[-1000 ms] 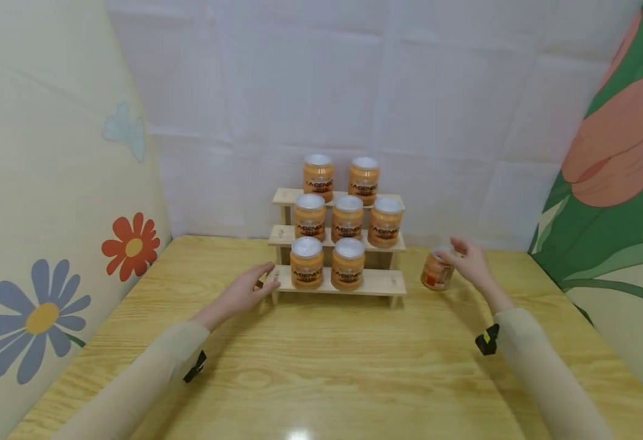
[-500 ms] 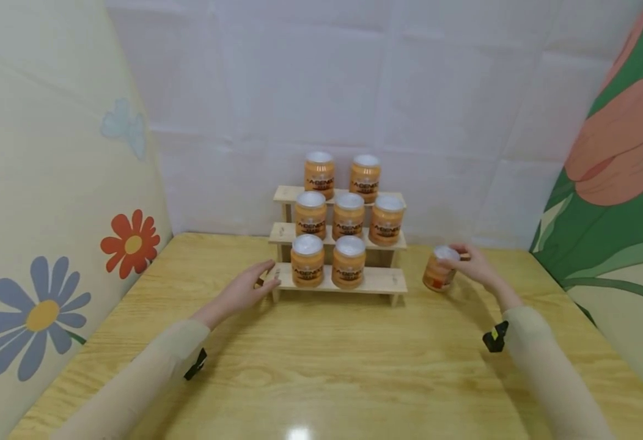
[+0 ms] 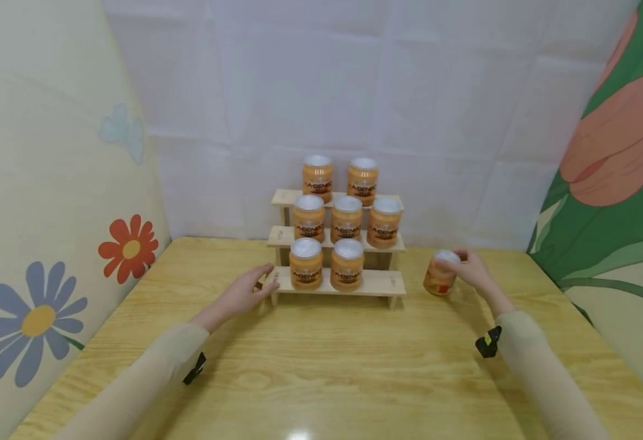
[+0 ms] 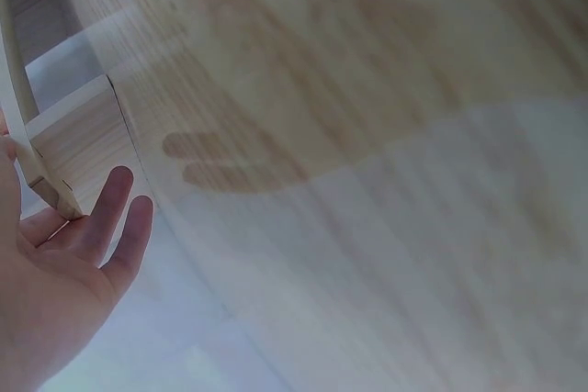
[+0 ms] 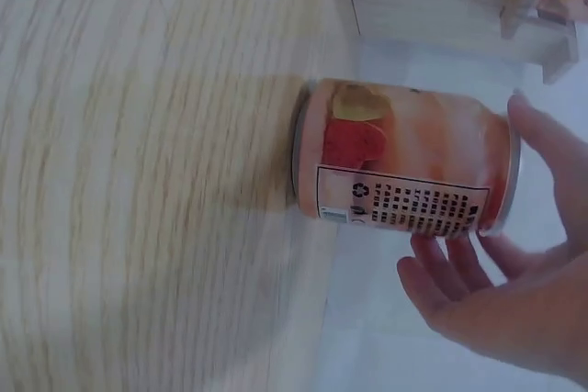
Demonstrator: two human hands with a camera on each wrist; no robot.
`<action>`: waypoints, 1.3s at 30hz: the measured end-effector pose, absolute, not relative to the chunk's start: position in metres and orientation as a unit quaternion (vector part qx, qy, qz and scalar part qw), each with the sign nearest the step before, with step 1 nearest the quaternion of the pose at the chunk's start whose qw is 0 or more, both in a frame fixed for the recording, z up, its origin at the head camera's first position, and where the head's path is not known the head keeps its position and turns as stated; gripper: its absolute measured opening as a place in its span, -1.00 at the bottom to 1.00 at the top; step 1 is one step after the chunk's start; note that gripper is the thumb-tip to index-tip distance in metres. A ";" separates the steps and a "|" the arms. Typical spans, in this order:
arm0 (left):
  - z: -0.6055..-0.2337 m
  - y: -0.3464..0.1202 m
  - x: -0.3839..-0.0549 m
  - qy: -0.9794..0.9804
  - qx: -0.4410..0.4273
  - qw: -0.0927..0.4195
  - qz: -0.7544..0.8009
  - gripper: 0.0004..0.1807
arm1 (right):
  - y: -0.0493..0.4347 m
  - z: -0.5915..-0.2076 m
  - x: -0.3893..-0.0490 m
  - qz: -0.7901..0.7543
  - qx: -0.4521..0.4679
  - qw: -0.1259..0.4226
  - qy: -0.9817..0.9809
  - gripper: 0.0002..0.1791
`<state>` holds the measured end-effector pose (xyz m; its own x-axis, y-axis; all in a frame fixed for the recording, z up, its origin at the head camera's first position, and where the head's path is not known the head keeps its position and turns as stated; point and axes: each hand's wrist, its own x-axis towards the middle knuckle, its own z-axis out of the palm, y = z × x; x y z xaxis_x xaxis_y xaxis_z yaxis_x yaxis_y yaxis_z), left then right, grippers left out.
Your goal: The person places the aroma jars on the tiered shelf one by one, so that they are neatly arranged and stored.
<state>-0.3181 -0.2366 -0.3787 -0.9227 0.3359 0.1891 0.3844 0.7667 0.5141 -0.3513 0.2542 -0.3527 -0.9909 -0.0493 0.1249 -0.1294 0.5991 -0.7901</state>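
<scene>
My right hand (image 3: 474, 273) grips an orange can (image 3: 440, 280) near its silver lid, with the thumb on one side and fingers on the other. The can stands upright at the table, right of a three-step wooden stand (image 3: 376, 282). Its back label (image 5: 404, 199), with a red patch and small print, shows in the right wrist view. At the stand's left end my left hand (image 3: 242, 290) holds the lowest shelf (image 4: 50, 185) between thumb and index finger; its other fingers are spread. Two like cans, one of them this left can (image 3: 306, 269), stand on the bottom step.
Three cans fill the middle step, including this right-hand can (image 3: 384, 227). Two more, such as this one (image 3: 317, 183), stand on the top step. The wood-grain table (image 3: 321, 366) meets a white cloth (image 3: 277, 79) behind and flowered cloths at both sides.
My right hand has closed round the can's top and turned it; the red patch has swung rightward. The can has shifted slightly towards me. The left hand stays at the stand.
</scene>
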 end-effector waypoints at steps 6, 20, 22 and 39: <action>-0.378 -0.236 -0.316 -0.937 -0.188 0.042 -0.291 -0.30 | 0.265 -0.350 -0.352 0.450 0.106 -0.011 -0.887 -0.26; -0.379 -0.237 -0.315 -0.938 -0.182 0.030 -0.292 -0.27 | 0.243 -0.355 -0.349 0.458 0.056 0.029 -0.887 -0.28; -0.379 -0.237 -0.316 -0.938 -0.180 0.030 -0.295 -0.27 | 0.246 -0.355 -0.349 0.452 0.082 0.020 -0.888 -0.30; -0.380 -0.236 -0.320 -0.937 -0.193 0.041 -0.288 -0.28 | 0.241 -0.365 -0.342 0.457 0.061 0.000 -0.888 -0.18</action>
<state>-0.3203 -0.2363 -0.3804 -0.9226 0.3376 0.1868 0.3843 0.7602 0.5238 -0.3417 0.2406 -0.3646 -0.9926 -0.1079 0.0566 -0.1088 0.5755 -0.8106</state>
